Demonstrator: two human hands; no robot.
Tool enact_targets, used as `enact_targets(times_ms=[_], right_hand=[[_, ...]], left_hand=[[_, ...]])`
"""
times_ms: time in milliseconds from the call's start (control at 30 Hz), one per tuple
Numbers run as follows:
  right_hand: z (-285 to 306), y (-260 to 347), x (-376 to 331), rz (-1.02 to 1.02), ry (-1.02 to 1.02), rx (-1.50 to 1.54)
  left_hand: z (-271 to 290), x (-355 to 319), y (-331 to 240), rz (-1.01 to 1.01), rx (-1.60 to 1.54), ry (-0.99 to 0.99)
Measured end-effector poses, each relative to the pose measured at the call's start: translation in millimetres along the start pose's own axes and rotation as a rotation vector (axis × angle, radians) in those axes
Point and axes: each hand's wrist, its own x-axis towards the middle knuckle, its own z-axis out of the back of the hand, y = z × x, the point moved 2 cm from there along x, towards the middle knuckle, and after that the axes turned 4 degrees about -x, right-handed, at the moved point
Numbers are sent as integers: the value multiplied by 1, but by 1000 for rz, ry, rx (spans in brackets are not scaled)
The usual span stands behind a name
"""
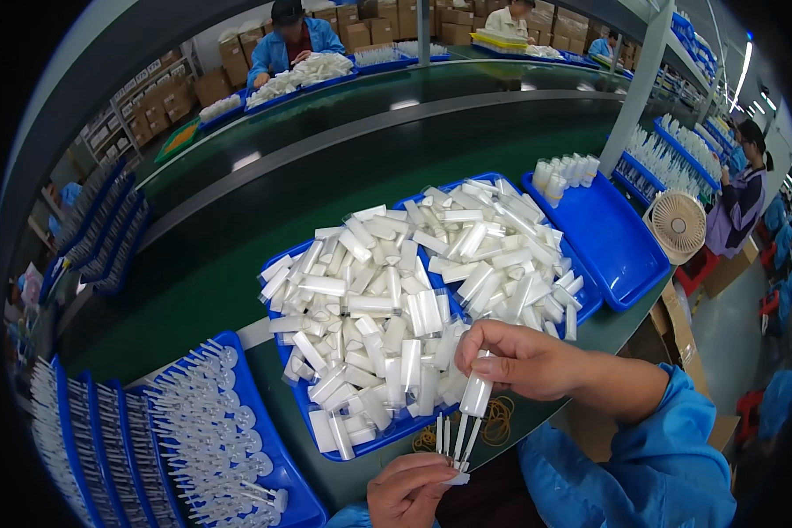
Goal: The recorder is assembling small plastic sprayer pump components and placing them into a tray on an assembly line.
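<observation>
My right hand (524, 361) pinches a white tube with clear ends (476, 394) between thumb and fingers. Below it, my left hand (409, 493) is closed on a white plastic piece with long thin prongs (461, 442). Some prongs reach up to the tube's lower end; whether they go inside I cannot tell. Other prongs stand free to the left of it. Just beyond my hands, many similar white tubes (370, 304) lie heaped loosely in two blue trays (374, 445). The palm side of my left hand is hidden.
Yellowish rubber bands (499, 421) lie by the table edge. Blue trays of white pronged parts (211, 422) stand at left. At right, a blue tray (620, 238) holds several upright white tubes (565, 174), beside a small fan (678, 224). Co-workers sit across the green conveyor (343, 163).
</observation>
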Motion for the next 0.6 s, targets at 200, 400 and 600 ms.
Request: enact_targets(times_ms=[200, 400, 600], right_hand=[[0, -2, 8, -14, 7, 26], [-1, 22, 14, 35, 69, -678], [-12, 37, 8, 181, 162, -952]], left_hand=[[3, 0, 4, 19, -48, -26], [9, 2, 6, 55, -69, -42], [17, -1, 13, -19, 31, 29]])
